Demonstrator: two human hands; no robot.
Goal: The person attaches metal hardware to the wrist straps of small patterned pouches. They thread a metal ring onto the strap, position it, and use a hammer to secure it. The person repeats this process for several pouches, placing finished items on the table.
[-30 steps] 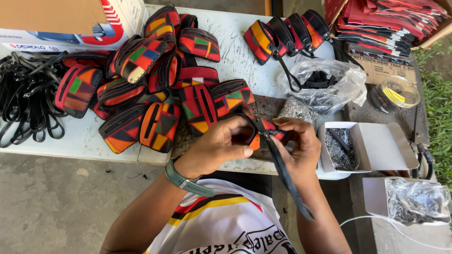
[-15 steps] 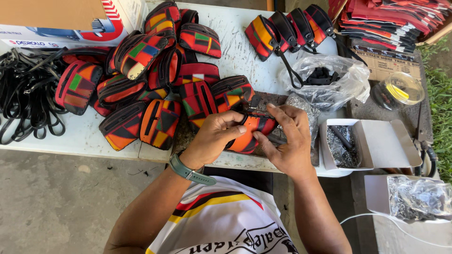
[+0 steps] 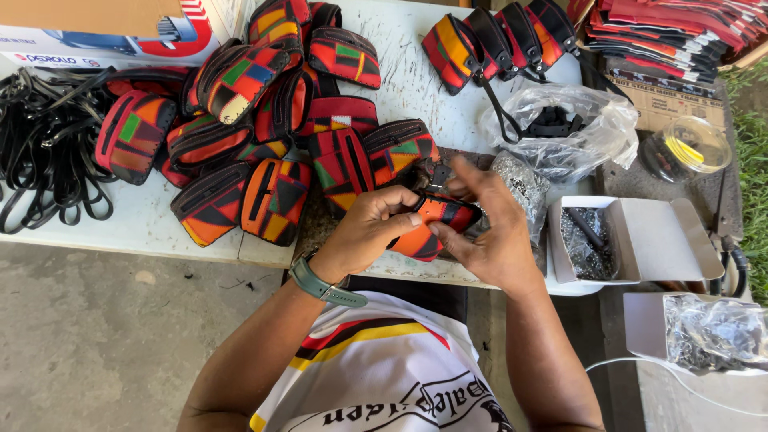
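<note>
Beyond your grip the white tabletop (image 3: 416,76) carries a heap of patchwork pouches (image 3: 272,120), spread up and to the left of your hands, with a tangle of black straps (image 3: 48,144) well apart at the far left. To the right of your grip sits an open white box (image 3: 640,248) holding small dark metal fittings, and beyond it a clear plastic bag (image 3: 576,132) with black parts inside.

The orange and red pouch (image 3: 440,224) lies between your hands at the near edge, its long axis running left to right, tilted a little up to the right. Your left hand (image 3: 364,232) is closed around its left end. Your right hand (image 3: 488,232) pinches its upper right edge, fingers half spread; what they pinch is hidden.
</note>
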